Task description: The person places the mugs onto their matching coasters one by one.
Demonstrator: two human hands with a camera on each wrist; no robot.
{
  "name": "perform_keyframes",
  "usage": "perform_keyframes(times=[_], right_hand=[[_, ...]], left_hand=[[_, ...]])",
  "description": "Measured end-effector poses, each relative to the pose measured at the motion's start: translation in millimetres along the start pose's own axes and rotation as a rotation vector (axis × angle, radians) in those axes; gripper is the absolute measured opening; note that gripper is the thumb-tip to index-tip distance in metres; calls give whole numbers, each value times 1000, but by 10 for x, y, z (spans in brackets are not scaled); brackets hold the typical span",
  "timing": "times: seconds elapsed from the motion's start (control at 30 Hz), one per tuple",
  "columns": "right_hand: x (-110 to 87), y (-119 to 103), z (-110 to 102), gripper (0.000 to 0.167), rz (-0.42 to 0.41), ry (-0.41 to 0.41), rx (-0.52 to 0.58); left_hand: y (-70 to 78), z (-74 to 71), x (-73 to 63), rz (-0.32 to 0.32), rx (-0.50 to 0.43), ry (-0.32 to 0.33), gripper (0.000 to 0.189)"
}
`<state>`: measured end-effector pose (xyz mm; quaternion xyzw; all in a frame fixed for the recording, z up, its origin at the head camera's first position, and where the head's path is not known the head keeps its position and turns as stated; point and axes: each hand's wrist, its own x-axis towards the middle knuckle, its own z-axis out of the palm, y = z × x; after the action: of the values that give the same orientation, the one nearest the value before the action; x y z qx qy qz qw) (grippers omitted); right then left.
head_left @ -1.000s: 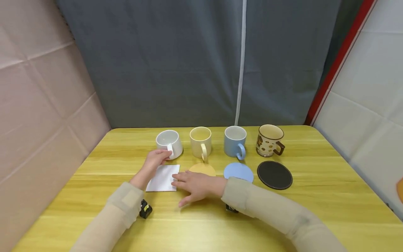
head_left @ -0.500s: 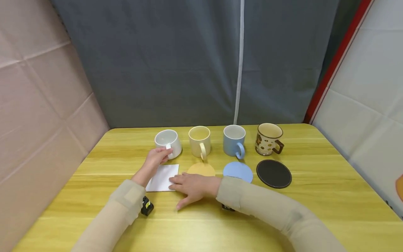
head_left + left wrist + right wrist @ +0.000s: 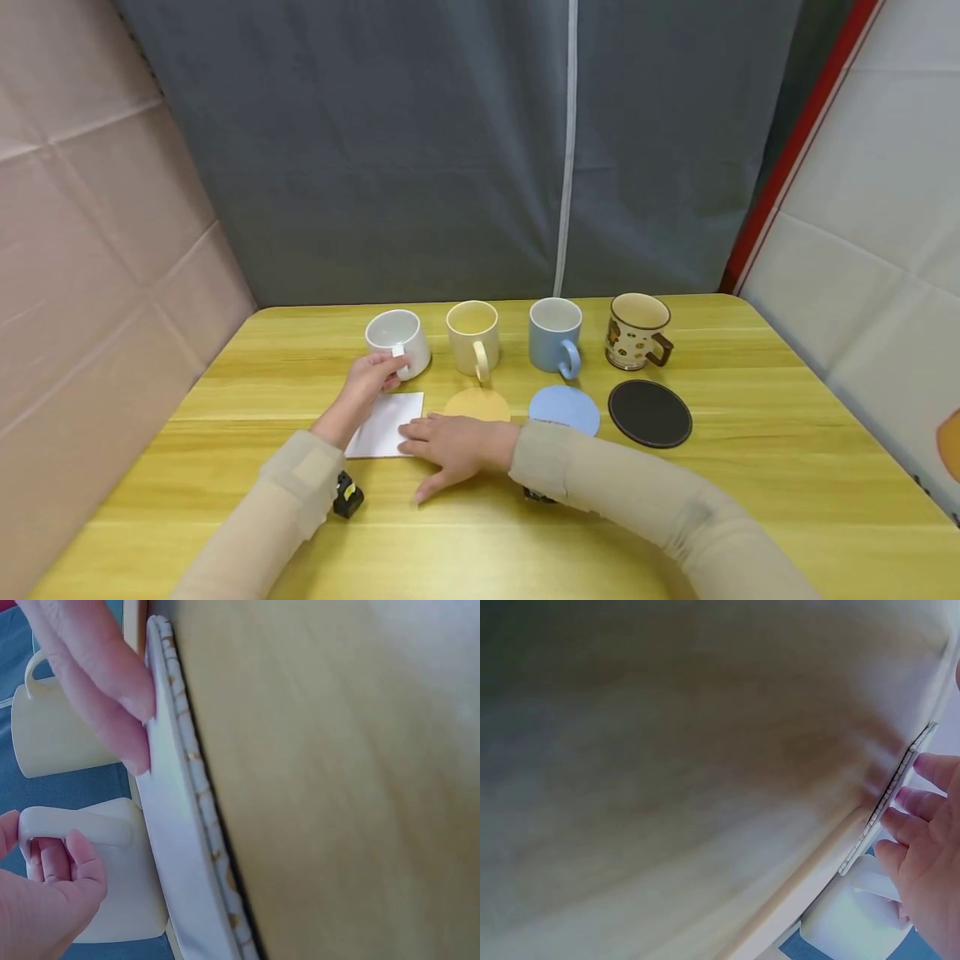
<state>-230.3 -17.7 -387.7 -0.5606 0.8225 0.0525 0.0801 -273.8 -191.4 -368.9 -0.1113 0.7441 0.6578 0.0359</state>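
Note:
My left hand (image 3: pixel 360 392) pinches the handle of a white mug (image 3: pixel 417 350), which stands upright behind a white square coaster (image 3: pixel 382 421). In the left wrist view, fingers of that hand (image 3: pixel 52 907) curl through the mug's handle. My right hand (image 3: pixel 461 446) is spread palm down, its straight fingertips resting on the coaster's right side. The right wrist view shows the fingers of this hand (image 3: pixel 930 832) against the coaster's edge (image 3: pixel 881 810). Its wrist lies just in front of a round yellow coaster (image 3: pixel 478 403), partly covering it.
To the right stand a yellow mug (image 3: pixel 467 348), a blue mug (image 3: pixel 545 348) and a patterned mug (image 3: pixel 628 346) with a brown handle. A round blue coaster (image 3: pixel 564 406) and a round black coaster (image 3: pixel 650 414) lie in front. A grey curtain (image 3: pixel 375 167) hangs behind the table.
My right hand has slid slightly left, further over the white coaster. The left hand keeps its hold on the white mug's handle, and the whole view has shifted a little.

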Motion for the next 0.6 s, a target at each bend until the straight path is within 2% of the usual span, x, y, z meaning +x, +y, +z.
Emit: perform_keyframes(times=[0.33, 0.6], right_hand=[[4, -8, 19, 80, 14, -6, -23], [8, -23, 24, 79, 23, -14, -9]], left_hand=[[-58, -53, 20, 38, -9, -45, 16], [-86, -115, 6, 63, -49, -51, 16]])
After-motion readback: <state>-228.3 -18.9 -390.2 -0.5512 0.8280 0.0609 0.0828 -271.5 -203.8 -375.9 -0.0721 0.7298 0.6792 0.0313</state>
